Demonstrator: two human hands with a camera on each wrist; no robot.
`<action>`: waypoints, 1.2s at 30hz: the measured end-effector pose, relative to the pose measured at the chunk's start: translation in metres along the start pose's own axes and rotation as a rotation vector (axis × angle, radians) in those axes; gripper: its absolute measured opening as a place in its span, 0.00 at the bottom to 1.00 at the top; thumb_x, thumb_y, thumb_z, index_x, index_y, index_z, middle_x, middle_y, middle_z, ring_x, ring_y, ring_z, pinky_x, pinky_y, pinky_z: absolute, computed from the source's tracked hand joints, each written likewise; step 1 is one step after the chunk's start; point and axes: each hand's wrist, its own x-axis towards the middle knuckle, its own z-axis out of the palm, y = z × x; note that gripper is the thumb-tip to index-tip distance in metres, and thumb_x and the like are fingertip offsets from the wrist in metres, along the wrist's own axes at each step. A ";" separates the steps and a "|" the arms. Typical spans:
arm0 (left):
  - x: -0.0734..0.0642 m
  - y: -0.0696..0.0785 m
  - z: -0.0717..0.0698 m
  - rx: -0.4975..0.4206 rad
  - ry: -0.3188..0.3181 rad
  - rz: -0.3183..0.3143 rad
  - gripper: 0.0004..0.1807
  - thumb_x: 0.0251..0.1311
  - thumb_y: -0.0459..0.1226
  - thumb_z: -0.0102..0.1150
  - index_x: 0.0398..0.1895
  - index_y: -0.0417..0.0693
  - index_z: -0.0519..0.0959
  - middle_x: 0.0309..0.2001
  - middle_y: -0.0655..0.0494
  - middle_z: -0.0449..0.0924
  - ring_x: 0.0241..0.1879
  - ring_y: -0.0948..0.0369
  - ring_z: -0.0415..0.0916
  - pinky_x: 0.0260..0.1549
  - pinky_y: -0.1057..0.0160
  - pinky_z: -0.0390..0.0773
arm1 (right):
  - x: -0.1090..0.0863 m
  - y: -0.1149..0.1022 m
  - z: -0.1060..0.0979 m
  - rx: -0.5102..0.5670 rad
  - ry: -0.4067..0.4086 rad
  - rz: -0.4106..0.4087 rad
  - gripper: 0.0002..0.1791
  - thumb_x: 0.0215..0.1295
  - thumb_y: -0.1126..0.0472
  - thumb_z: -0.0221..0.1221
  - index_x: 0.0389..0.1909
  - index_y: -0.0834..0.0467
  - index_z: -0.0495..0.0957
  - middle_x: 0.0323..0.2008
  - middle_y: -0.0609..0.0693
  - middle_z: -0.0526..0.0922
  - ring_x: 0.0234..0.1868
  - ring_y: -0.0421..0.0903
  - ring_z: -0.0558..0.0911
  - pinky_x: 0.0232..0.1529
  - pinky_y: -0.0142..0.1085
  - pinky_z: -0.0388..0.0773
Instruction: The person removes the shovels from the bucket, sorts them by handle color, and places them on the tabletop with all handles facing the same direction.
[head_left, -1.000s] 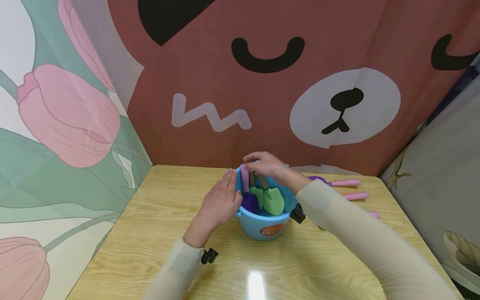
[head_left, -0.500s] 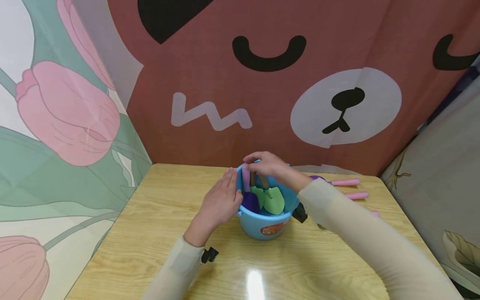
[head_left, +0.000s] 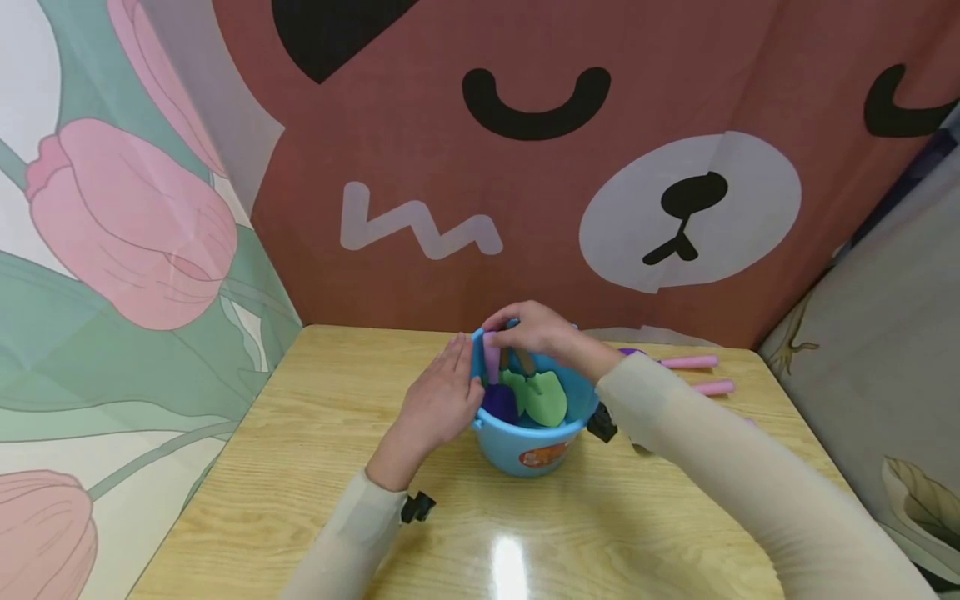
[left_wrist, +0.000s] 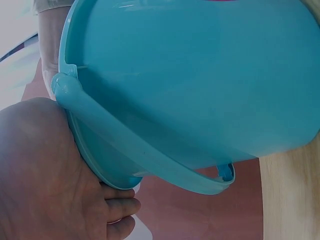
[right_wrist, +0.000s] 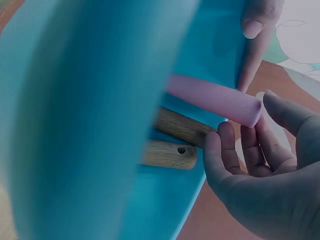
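A light blue bucket point(head_left: 517, 454) stands on the table, holding a purple-bladed toy shovel point(head_left: 500, 402) with a pink handle and two light green ones point(head_left: 546, 398) with wooden handles. My right hand point(head_left: 536, 327) reaches over the far rim; its fingers pinch the end of the pink handle point(right_wrist: 215, 99). Just below in the right wrist view, one fingertip lies at the tip of a wooden handle point(right_wrist: 182, 126). My left hand point(head_left: 438, 396) rests with straight fingers along the bucket's left rim, its thumb at the edge. Its palm lies beside the bucket's hanging handle point(left_wrist: 145, 150).
Right of the bucket lie more tools with pink handles point(head_left: 690, 362), partly hidden by my right sleeve point(head_left: 697, 450). The wooden table point(head_left: 360, 450) meets a bear-print cloth point(head_left: 420, 292) at the back. Printed cloths also hang on both sides.
The head view has shifted slightly. My right fingers have closed in a little at the end of the pink handle. The left hand stays against the bucket's rim.
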 end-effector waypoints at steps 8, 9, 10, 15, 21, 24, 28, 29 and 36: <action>0.000 -0.001 0.000 -0.005 0.007 0.006 0.37 0.78 0.48 0.36 0.80 0.36 0.47 0.81 0.44 0.45 0.81 0.54 0.39 0.78 0.54 0.47 | -0.001 0.004 0.000 0.013 -0.077 -0.016 0.16 0.71 0.55 0.62 0.56 0.55 0.80 0.54 0.51 0.82 0.58 0.52 0.76 0.67 0.51 0.70; -0.001 -0.001 0.000 -0.005 0.005 0.006 0.37 0.77 0.49 0.35 0.80 0.36 0.47 0.81 0.44 0.44 0.81 0.54 0.38 0.78 0.54 0.47 | -0.002 0.005 0.000 0.016 -0.100 -0.023 0.16 0.72 0.55 0.61 0.57 0.55 0.80 0.54 0.51 0.82 0.58 0.52 0.77 0.67 0.51 0.70; -0.001 -0.001 0.001 -0.003 0.002 0.005 0.37 0.77 0.49 0.34 0.81 0.37 0.47 0.81 0.45 0.44 0.81 0.54 0.38 0.78 0.55 0.47 | -0.002 0.007 0.000 0.017 -0.126 -0.033 0.17 0.72 0.55 0.60 0.58 0.56 0.79 0.53 0.51 0.83 0.58 0.52 0.78 0.66 0.51 0.71; -0.001 -0.002 0.002 -0.002 0.002 0.000 0.38 0.77 0.51 0.31 0.81 0.38 0.45 0.82 0.47 0.42 0.81 0.56 0.37 0.78 0.55 0.46 | -0.003 0.017 0.001 0.014 -0.219 -0.080 0.21 0.71 0.56 0.62 0.62 0.57 0.79 0.52 0.53 0.86 0.55 0.50 0.81 0.62 0.52 0.75; -0.001 -0.002 0.003 -0.001 0.022 0.006 0.38 0.77 0.50 0.32 0.81 0.37 0.46 0.81 0.45 0.44 0.81 0.55 0.38 0.78 0.55 0.47 | -0.002 0.023 0.001 0.054 -0.235 -0.086 0.21 0.71 0.57 0.63 0.62 0.55 0.80 0.54 0.52 0.85 0.53 0.49 0.80 0.59 0.53 0.77; -0.001 -0.002 0.003 0.000 0.027 0.011 0.37 0.77 0.50 0.32 0.80 0.37 0.47 0.81 0.44 0.45 0.81 0.53 0.40 0.78 0.55 0.48 | -0.003 0.024 0.000 0.072 -0.236 -0.082 0.20 0.70 0.56 0.63 0.61 0.54 0.81 0.55 0.51 0.84 0.54 0.50 0.79 0.60 0.52 0.76; 0.000 -0.002 0.002 -0.003 0.027 0.016 0.37 0.77 0.50 0.32 0.80 0.37 0.47 0.81 0.44 0.45 0.81 0.53 0.40 0.77 0.55 0.48 | -0.004 0.024 -0.001 0.090 -0.243 -0.085 0.20 0.69 0.55 0.64 0.60 0.54 0.81 0.57 0.50 0.84 0.56 0.50 0.79 0.62 0.54 0.75; 0.000 -0.002 0.002 -0.002 0.027 0.017 0.37 0.77 0.50 0.32 0.80 0.37 0.47 0.81 0.44 0.45 0.81 0.53 0.40 0.77 0.55 0.48 | -0.004 0.024 -0.002 0.095 -0.245 -0.088 0.20 0.70 0.55 0.64 0.60 0.54 0.81 0.56 0.50 0.84 0.55 0.50 0.79 0.62 0.54 0.75; 0.000 -0.002 0.001 -0.006 0.029 0.019 0.37 0.77 0.49 0.32 0.80 0.37 0.47 0.81 0.44 0.45 0.81 0.54 0.39 0.77 0.55 0.48 | -0.004 0.027 -0.004 0.125 -0.216 -0.082 0.21 0.66 0.50 0.67 0.58 0.51 0.83 0.52 0.47 0.84 0.54 0.51 0.78 0.58 0.50 0.78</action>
